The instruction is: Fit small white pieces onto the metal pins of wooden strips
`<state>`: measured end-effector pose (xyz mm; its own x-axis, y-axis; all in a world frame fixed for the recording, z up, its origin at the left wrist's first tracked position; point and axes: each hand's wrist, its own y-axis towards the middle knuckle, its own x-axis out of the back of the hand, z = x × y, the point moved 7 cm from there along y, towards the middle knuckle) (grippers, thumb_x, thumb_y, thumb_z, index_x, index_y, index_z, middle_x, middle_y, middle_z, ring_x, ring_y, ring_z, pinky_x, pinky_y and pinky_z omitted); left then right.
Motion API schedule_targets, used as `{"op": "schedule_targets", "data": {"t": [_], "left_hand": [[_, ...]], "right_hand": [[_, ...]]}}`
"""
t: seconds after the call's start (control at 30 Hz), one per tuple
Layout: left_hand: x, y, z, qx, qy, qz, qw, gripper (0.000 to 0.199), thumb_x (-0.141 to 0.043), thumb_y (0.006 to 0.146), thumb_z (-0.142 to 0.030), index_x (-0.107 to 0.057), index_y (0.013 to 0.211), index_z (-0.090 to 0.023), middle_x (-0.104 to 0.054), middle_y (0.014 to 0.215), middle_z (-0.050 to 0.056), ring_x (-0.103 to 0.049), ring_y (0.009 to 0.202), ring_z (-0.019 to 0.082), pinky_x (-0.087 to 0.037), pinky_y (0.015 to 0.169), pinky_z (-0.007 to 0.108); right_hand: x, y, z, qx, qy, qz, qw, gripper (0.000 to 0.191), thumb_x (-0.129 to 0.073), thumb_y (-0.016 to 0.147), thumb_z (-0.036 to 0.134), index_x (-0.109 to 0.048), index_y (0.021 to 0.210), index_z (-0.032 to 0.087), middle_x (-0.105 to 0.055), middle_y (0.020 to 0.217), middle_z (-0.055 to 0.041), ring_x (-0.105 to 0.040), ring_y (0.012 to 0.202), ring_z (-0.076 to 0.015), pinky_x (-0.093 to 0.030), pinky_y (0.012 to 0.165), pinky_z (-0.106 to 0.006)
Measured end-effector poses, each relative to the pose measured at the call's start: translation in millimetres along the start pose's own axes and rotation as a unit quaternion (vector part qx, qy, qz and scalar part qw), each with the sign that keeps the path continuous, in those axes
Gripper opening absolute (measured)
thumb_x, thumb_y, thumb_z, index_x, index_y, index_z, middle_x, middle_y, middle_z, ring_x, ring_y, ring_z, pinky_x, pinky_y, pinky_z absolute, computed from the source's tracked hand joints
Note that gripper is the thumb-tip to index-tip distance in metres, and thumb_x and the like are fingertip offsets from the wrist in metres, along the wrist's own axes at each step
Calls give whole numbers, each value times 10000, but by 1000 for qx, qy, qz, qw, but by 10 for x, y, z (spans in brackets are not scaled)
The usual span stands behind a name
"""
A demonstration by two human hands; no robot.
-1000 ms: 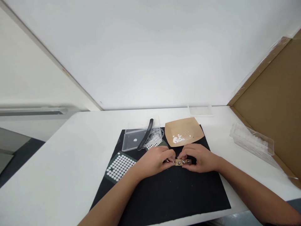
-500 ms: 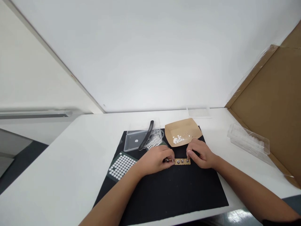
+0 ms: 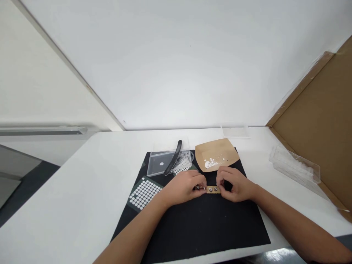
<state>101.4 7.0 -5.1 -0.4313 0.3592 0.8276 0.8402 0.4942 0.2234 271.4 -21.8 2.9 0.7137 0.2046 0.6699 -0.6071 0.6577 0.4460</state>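
Observation:
A short tan strip (image 3: 208, 189) with small round metal pieces (image 3: 215, 189) along it lies over the black mat (image 3: 209, 223). My left hand (image 3: 188, 186) is closed on the strip's left end, thumb and fingertips pinched, with a bit of shiny metal showing between them. At the right end, my right hand (image 3: 233, 184) has thumb and forefinger brought together in a ring shape. Its fingertips cover that end and the metal piece there, so their exact grip is partly hidden. Two metal pieces show plainly between my hands.
Behind my hands sits a tan paper tray (image 3: 217, 148) with white bits. A black curved nail file (image 3: 173, 157) lies across a clear plastic box (image 3: 156, 165). Left is a card of white dots (image 3: 144, 192). A clear box (image 3: 294, 165) stands right, by cardboard (image 3: 316, 106).
My right hand's fingertips have shifted slightly inward and now hide the strip's right end, with thumb and forefinger more rounded. My left hand keeps its hold. The view has shifted slightly.

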Motion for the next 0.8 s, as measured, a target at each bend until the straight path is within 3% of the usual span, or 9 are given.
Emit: {"op": "schedule_targets", "data": {"t": [0.3,0.53,0.8], "left_hand": [[-9,-3,7,1,8,4,1000,39,-723,977,-226,-689,963,-213,-722,880,13,-659,791,168,-446,704,268],[4,5,7,3,-1,3,1000,42,-741,965,-222,-698,963,-217,-731,889,13,-662,804,170,-457,722,268],[6,-5,10,-1,1,0,1000,47,-739,973,-230,-697,961,-213,-734,887,11,-660,797,168,-443,711,265]], "right_hand": [[-16,-9,15,-3,-2,25,1000,285,-579,723,10,-575,904,229,-522,927,-16,-488,701,-133,-379,594,-244],[34,15,29,-7,-12,47,999,289,-565,706,45,-577,919,241,-476,777,30,-457,652,-143,-359,604,-269],[60,-1,-27,-20,24,50,998,339,-536,692,81,-591,988,238,-532,773,36,-489,636,-134,-372,611,-265]]}}
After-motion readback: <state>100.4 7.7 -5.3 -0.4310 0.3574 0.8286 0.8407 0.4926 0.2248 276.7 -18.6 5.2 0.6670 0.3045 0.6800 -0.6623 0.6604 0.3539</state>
